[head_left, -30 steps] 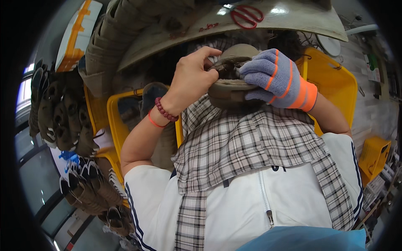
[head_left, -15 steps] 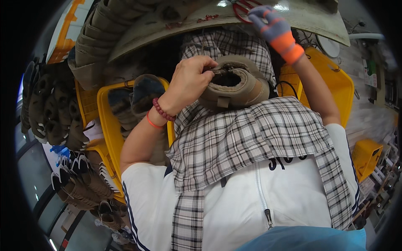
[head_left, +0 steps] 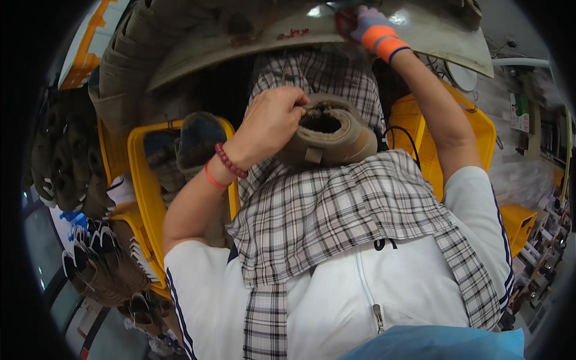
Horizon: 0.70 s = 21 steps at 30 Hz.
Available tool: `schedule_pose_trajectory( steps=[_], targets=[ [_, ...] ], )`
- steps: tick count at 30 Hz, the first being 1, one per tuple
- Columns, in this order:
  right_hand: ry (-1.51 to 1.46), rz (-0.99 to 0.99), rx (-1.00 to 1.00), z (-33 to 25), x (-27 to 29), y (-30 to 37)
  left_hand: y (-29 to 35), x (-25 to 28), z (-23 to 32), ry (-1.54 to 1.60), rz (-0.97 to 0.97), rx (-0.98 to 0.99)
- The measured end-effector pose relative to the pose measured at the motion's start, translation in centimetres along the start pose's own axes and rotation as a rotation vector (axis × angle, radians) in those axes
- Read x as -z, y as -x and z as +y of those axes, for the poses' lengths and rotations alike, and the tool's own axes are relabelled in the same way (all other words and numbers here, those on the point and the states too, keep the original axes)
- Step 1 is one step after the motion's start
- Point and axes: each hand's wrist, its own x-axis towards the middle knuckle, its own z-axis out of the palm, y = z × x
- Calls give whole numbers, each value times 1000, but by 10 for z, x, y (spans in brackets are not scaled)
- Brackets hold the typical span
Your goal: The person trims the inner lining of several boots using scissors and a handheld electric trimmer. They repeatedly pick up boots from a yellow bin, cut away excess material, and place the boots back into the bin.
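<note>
The right hand (head_left: 373,31) has moved from the shoe (head_left: 343,145) to the red scissors (head_left: 345,24) on the far counter (head_left: 447,45), its grip too blurred to tell, while nearer, over the apron (head_left: 336,204), the left hand (head_left: 271,123) pinches the shoe's left edge, probably keeping it steady.

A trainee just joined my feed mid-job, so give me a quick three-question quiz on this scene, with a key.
1. True or false: the left hand is gloved.
2. Multiple choice: the right hand is at the A) jacket zipper, B) red-handled scissors, C) beaded bracelet.
3. Fill in the blank: the left hand grips the edge of a brown ____.

Key:
1. False; it is bare.
2. B, though blur hides the exact grip.
3. Shoe.
</note>
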Motion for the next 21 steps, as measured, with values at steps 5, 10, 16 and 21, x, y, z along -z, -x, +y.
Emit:
schedule_pose_trajectory(
  steps=[5,10,16,21],
  targets=[
    [11,-26,-64,25,3,18,-3,-1,0,-43,-41,-25],
    [-72,-88,89,45,18,41,-4,-1,-1,-37,-46,-13],
    [-202,187,248,39,75,123,-7,-2,-3,-27,-48,-5],
    [5,157,655,11,163,156,-10,-2,0,-29,-86,0]
  ],
)
